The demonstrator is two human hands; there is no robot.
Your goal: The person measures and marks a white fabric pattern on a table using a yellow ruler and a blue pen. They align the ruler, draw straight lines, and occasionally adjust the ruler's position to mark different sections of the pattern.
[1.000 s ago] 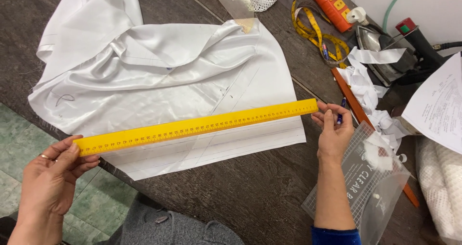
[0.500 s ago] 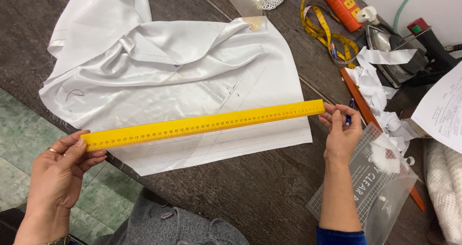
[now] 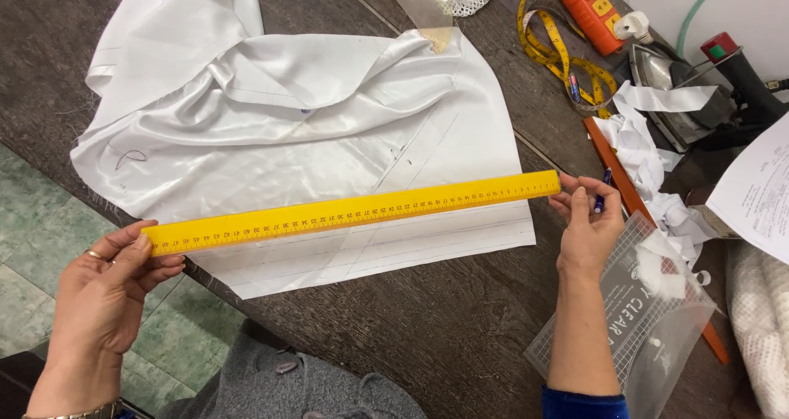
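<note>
Two hands gripped one yellow ruler (image 3: 353, 212) | your left hand (image 3: 103, 291) pinched its lower end, right hand (image 3: 588, 226) its higher | long axis ran left-right over white fabric (image 3: 288, 123).

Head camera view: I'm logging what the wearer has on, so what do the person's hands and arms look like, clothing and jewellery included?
The left hand wears a ring on one finger and a metal band at the wrist. The right hand shows no jewellery; its forearm is bare down to a dark blue sleeve at the frame's bottom edge.
</note>
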